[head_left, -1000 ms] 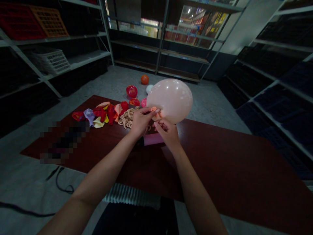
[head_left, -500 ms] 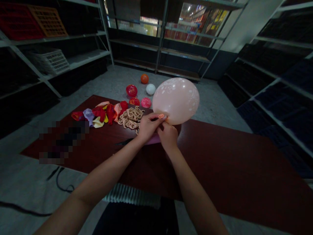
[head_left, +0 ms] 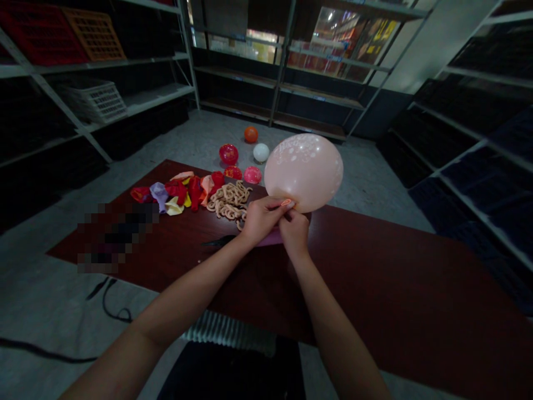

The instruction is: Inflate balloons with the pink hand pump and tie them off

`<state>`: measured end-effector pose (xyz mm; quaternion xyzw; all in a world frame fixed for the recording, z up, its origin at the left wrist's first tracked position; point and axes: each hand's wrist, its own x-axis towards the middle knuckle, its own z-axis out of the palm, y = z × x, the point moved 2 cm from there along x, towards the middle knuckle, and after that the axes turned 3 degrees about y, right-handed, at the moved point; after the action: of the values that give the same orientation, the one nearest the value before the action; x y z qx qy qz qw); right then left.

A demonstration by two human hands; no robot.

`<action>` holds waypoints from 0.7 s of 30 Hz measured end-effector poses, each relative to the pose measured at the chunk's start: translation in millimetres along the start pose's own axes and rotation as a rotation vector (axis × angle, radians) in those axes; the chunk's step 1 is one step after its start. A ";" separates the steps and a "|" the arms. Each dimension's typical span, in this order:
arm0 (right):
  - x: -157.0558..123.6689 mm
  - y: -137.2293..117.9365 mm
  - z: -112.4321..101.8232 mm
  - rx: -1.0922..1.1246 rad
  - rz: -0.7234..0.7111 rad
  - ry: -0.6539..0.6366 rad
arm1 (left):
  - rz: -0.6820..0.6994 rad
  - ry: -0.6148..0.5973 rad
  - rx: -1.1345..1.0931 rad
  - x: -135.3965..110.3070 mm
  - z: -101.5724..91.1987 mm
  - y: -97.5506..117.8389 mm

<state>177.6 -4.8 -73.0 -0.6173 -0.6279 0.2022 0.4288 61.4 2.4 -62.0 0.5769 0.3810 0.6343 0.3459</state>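
A large inflated pale pink balloon (head_left: 305,169) with white print stands above the table, its neck toward me. My left hand (head_left: 264,216) pinches the neck, and the orange-looking mouth of the balloon shows at its fingertips. Close against it, my right hand (head_left: 295,230) is closed on the neck too; its fingertips are partly hidden. Under my hands lies a purple-pink item (head_left: 270,239), mostly covered. Left of them are a dark pointed tool (head_left: 219,241), partly behind my forearm, and a heap of beige curled strands (head_left: 229,200).
Uninflated balloons (head_left: 179,191) in several colours lie on the left of the dark red table (head_left: 395,289). Small inflated balloons, among them an orange one (head_left: 251,134) and a white one (head_left: 261,153), rest beyond it. Shelves (head_left: 237,75) line the walls. A black cable (head_left: 45,350) crosses the floor.
The view has shifted slightly, so most things appear a little farther right. Both hands still hold the balloon's neck, and its orange mouth looks narrower between the fingers.
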 end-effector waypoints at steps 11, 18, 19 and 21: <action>5.9 2.5 -3.9 0.166 -0.146 -0.096 | -0.003 0.045 0.133 4.6 -6.2 -0.4; 17.5 -3.1 -28.6 0.541 -0.066 -0.111 | 0.191 0.029 0.165 19.8 -17.2 13.4; 17.8 -3.8 -28.5 0.620 -0.026 -0.098 | 0.243 -0.001 0.166 19.6 -16.6 16.4; 17.7 -4.9 -25.9 0.765 0.061 -0.089 | 0.350 -0.064 0.201 17.5 -14.2 22.3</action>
<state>197.3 4.1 -49.8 -0.4218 -0.5064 0.4610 0.5942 45.6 6.1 -34.7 0.6857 0.3252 0.6250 0.1830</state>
